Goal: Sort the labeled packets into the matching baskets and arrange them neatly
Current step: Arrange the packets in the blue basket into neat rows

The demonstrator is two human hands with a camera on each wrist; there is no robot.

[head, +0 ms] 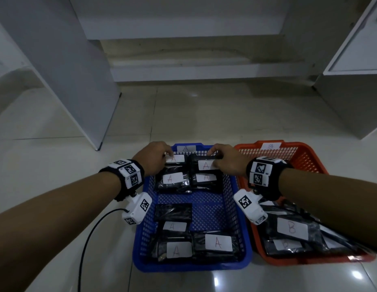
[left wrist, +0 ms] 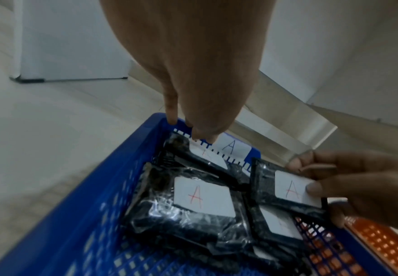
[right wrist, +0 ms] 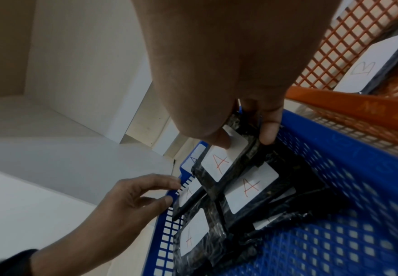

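Note:
The blue basket (head: 141, 239) marked A holds several black packets with white A labels, some at its far end and some at its near end (head: 218, 242). My right hand (head: 215, 159) pinches the far-right A packet (head: 205, 165), thumb on the label (right wrist: 217, 164) and a finger on its outer edge, with the packet tilted up. My left hand (head: 169, 155) touches the far-left A packet (head: 177, 159) and the basket's far corner (left wrist: 172, 121) with its fingertips. The orange basket (head: 305, 157) marked B stands to the right with B packets (head: 292, 227) at its near end.
Both baskets stand side by side on a pale tiled floor. A white cabinet panel (head: 77, 81) rises at the left and a white cabinet (head: 352, 91) at the right. A black cable (head: 88, 239) trails from my left wrist.

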